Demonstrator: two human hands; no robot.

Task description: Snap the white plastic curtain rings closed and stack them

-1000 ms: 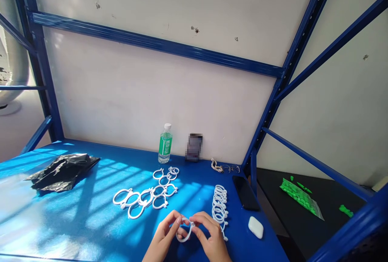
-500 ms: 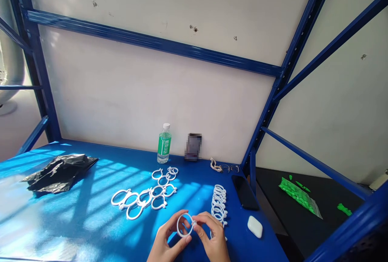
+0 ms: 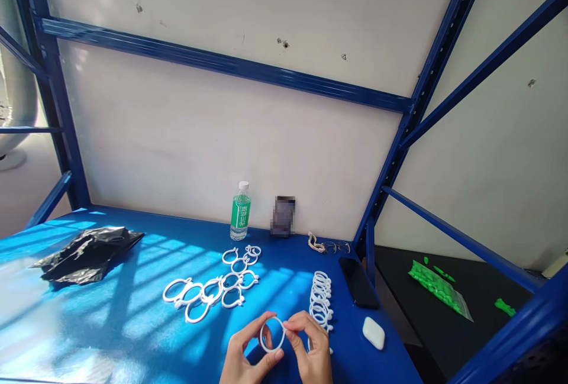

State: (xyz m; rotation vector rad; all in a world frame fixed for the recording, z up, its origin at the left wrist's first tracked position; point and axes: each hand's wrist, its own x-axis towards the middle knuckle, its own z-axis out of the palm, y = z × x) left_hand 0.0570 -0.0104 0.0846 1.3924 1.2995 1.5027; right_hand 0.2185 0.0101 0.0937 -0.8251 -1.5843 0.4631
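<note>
Both my hands hold one white plastic ring [image 3: 272, 335] above the blue table [image 3: 133, 325], near its front edge. My left hand [image 3: 244, 353] pinches the ring's left side between thumb and fingers. My right hand [image 3: 311, 348] pinches its right side. Just beyond my right hand lies a row of white rings [image 3: 320, 302] stacked side by side. Several loose white rings [image 3: 213, 286] are scattered on the table to the left of that row.
A green-labelled water bottle [image 3: 240, 211] and a small dark object stand by the back wall. A black plastic bag [image 3: 86, 252] lies at the left. A dark phone [image 3: 358, 282], a white earbud case [image 3: 373, 332] and glasses [image 3: 335, 247] sit at the right. Blue shelf posts frame the table.
The ring has been turned in my fingers from lying low and tilted to standing nearly upright between both hands. My hands stayed at about the same spot.
</note>
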